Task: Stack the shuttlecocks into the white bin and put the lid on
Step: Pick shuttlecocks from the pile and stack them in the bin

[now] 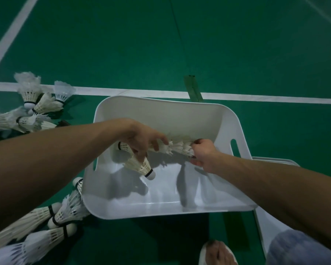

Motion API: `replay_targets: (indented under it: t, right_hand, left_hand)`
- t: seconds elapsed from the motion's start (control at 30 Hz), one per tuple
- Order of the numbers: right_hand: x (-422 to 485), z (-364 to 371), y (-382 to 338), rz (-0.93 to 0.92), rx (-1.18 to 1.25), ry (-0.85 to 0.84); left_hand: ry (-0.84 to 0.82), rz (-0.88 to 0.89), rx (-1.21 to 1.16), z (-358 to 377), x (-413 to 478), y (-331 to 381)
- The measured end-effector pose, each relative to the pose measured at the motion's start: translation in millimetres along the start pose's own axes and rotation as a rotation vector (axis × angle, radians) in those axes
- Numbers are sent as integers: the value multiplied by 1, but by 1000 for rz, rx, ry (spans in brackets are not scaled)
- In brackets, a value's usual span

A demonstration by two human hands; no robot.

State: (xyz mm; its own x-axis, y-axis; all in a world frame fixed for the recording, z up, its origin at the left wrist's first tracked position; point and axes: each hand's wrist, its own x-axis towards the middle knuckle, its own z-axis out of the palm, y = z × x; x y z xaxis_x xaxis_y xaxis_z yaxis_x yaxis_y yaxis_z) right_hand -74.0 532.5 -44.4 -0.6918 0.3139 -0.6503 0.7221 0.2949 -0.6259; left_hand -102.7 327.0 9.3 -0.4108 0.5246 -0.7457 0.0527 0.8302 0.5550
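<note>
I see the left hand and right hand gripping opposite ends of a nested shuttlecock row inside the white bin, near its far wall. A single shuttlecock sits just under the left fingers.

A white bin is set on the green court floor, just below a white line. Loose shuttlecocks are scattered at the bin's 10 and 7 o'clock, and a lid is laid at its 4 o'clock.
</note>
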Motion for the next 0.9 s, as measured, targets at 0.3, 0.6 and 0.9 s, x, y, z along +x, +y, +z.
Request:
replay_targets:
  t: [0.3, 0.6, 0.9]
  right_hand:
    - [9, -4, -2, -81, 72, 34]
    - [1, -25, -9, -172, -78, 141]
    - [-70, -18, -15, -381, -11, -297]
  left_hand:
    - [34, 15, -72, -2, 2, -8]
    - [169, 7, 83, -1, -19, -4]
    - [338, 123, -29, 13, -46, 9]
